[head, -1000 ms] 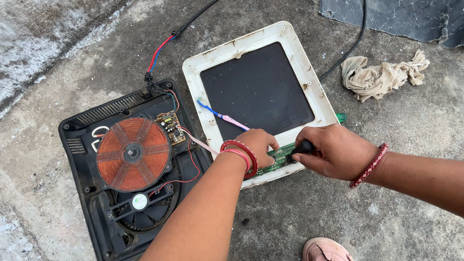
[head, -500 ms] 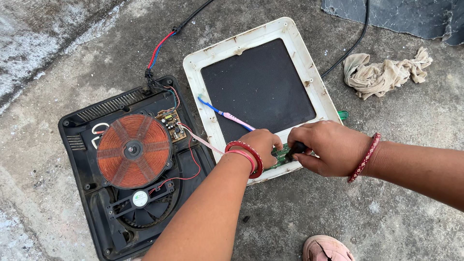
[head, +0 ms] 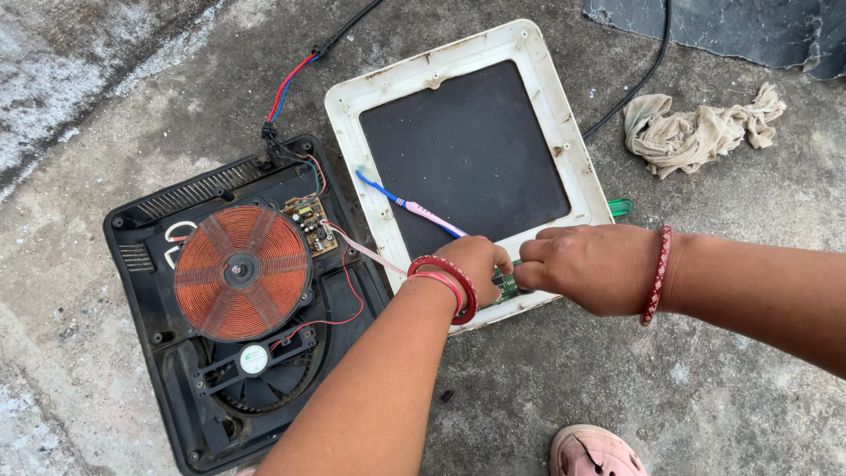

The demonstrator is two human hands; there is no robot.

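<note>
- The black plastic base of an induction cooker [head: 159, 353] lies open on the concrete floor [head: 723, 397] at about 8 o'clock in the view, its copper-coloured spiral coil [head: 241, 271], small brown circuit board [head: 308, 225] and black cooling fan [head: 256, 370] all bare, so the opening-up looks already done
- The white-framed top panel with its dark glass plate [head: 467, 150] lies face down just beside the base, at 12 o'clock from the hands
- The left hand [head: 476, 264], red bangles at the wrist, is curled with fingertips pressed on a narrow green circuit strip [head: 506, 284] at the panel's 6 o'clock edge
- The right hand [head: 590, 269] comes in from 3 o'clock, fingers bunched tight against the same strip; whether it pinches a tool cannot be told
- The strip is still seated on the frame, so by my judgement the work on it is midway
- A pink and blue toothbrush [head: 414, 207] rests on the panel at 10 o'clock from the hands; a crumpled beige rag [head: 696, 132] lies well apart at 2 o'clock
</note>
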